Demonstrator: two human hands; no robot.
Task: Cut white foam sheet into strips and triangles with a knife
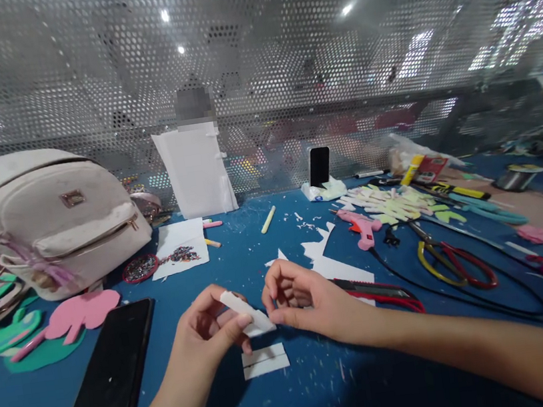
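Note:
My left hand pinches a small white folded piece of card or foam between thumb and fingers, above the blue table. Close by its right end is my right hand, fingers curled and thumb against the index finger. Whether those fingertips grip the piece or something tiny is hidden. Under the hands lies a flat white strip with a dark line along it. A red and black box cutter lies partly behind my right wrist, beside white offcuts.
Left: a black phone, pink foam cutouts and a white backpack. Right: a pink glue gun with its black cord, scissors and pale strips. Behind, a propped phone and white board stand before perforated metal.

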